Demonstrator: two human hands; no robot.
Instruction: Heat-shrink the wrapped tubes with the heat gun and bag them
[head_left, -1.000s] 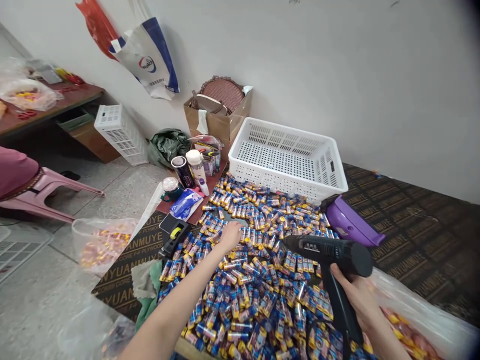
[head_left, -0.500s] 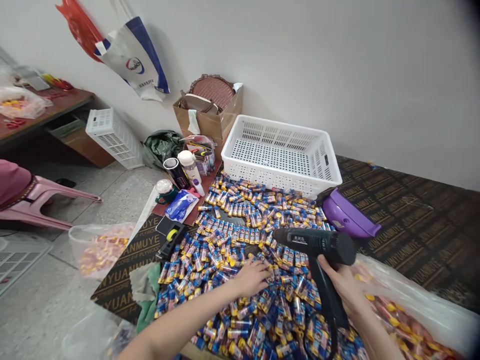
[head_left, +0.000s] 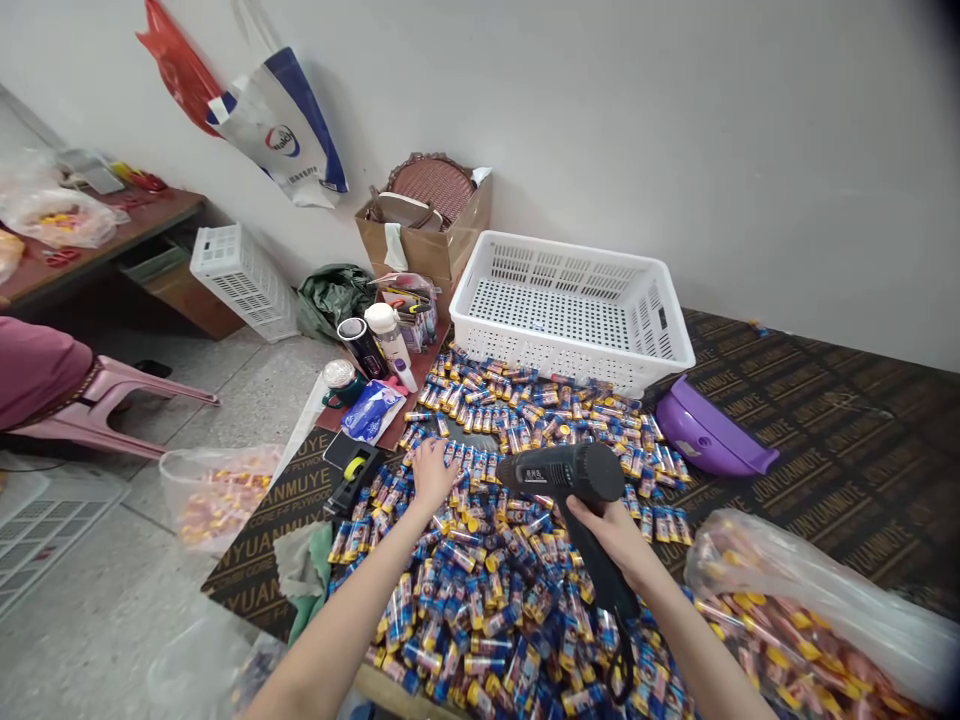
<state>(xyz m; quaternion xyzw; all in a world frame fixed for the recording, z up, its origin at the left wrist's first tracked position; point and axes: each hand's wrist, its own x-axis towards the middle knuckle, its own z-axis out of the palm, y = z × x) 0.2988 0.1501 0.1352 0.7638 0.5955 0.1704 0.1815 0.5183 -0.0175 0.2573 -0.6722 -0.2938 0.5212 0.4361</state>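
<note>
My right hand [head_left: 611, 530] is wrapped round the handle of a black hair dryer [head_left: 559, 470]. Its nozzle points left, over a row of small blue-and-yellow tubes [head_left: 480, 465]. At the left end of that row, my left hand [head_left: 433, 475] rests with fingers apart, touching the tubes and gripping none that I can see. Many more such tubes [head_left: 502, 610] lie in a loose heap around and in front of both hands. The dryer's cord loops down over the heap near my right forearm.
Behind the tubes stands a white plastic crate [head_left: 574, 365], with a purple basin [head_left: 712, 430] to its right. A clear bag [head_left: 817, 590] of pink-and-yellow pieces lies at right. A tape dispenser [head_left: 356, 480], cups and a cloth [head_left: 304, 565] line the left. Someone sits on a pink stool [head_left: 127, 400].
My left hand has moved left and away from me, to the row's left end. My right hand has carried the hair dryer left. The view has shifted slightly.
</note>
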